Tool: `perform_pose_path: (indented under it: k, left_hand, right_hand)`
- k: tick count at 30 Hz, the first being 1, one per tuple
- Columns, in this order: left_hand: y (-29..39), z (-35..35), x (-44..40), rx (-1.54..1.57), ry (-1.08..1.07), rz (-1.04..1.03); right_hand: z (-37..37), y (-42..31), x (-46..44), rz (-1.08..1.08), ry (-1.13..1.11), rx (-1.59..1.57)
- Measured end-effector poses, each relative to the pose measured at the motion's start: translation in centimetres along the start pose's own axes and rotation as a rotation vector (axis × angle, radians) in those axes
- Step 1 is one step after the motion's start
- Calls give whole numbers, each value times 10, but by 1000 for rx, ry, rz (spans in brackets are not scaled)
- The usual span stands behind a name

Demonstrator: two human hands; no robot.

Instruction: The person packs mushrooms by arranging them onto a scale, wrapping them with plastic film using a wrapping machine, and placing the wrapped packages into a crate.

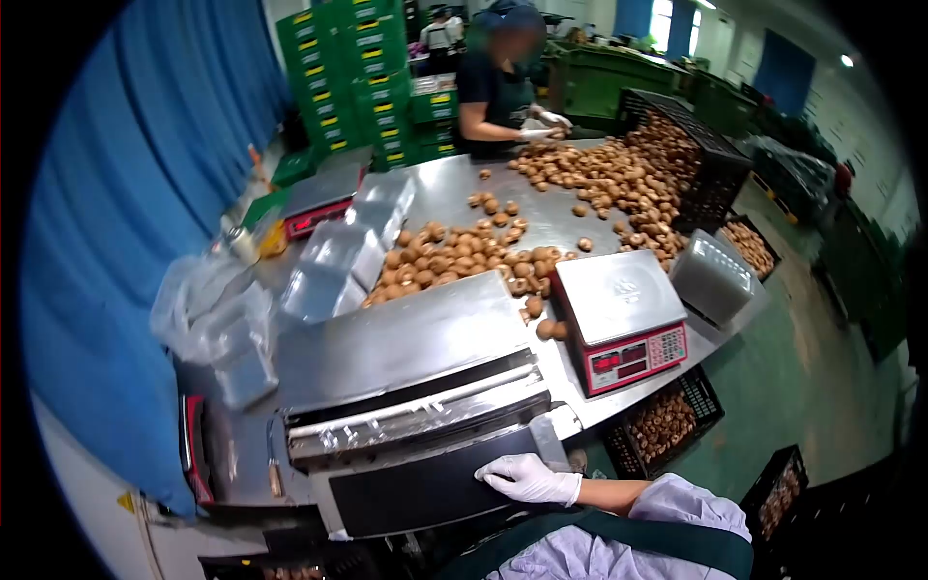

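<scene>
My right hand (527,479), in a white glove, rests on the black plate (416,493) at the front of a metal film-wrapping machine (406,338). Its fingers lie loosely bent, pointing left, with a gap at the thumb, and nothing shows in them. My left hand is out of sight. Behind the black plate runs a shiny roller bar (416,416). Brown mushrooms (445,256) lie in a heap just past the machine. To its right stands a red digital scale (623,319) with a bare steel pan.
Clear plastic trays (338,256) and loose plastic containers (227,329) sit at the left, near a second scale (324,198). A co-worker (503,87) handles mushrooms across the table. A tipped black crate (691,155) spills mushrooms. Stacked trays (715,275) stand right; a mushroom crate (667,420) sits below.
</scene>
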State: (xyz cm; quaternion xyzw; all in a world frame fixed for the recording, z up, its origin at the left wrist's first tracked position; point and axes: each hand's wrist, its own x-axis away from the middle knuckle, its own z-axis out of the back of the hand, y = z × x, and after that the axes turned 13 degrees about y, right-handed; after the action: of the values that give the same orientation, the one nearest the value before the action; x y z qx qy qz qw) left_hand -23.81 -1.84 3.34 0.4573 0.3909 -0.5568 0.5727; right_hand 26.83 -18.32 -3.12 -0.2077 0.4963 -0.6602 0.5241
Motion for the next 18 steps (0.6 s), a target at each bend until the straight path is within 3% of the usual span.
perform_pose_path:
  k: [1, 3, 5, 7, 10, 13, 15, 18]
  left_hand:
    - [32, -14, -13, 104, 69, -159]
    - [23, -78, 19, 353, -318, 259]
    - [146, -59, -2, 656, -443, 436]
    - [234, -34, -1, 705, -465, 215]
    - [327, 2, 22, 779, -569, 113]
    - [406, 41, 44, 925, -722, 252]
    - [448, 59, 65, 1039, -798, 403]
    - [511, 85, 82, 1079, -888, 408]
  right_hand:
    - [17, 4, -1, 12, 68, -14]
    - [59, 10, -6, 57, 161, 85]
    - [104, 26, -2, -4, 293, 67]
    - [163, 46, 2, -66, 387, 231]
    - [269, 83, 2, 86, 572, 546]
    - [375, 118, 11, 43, 769, 737]
    - [438, 126, 12, 47, 782, 919]
    - [505, 174, 31, -134, 735, 1125]
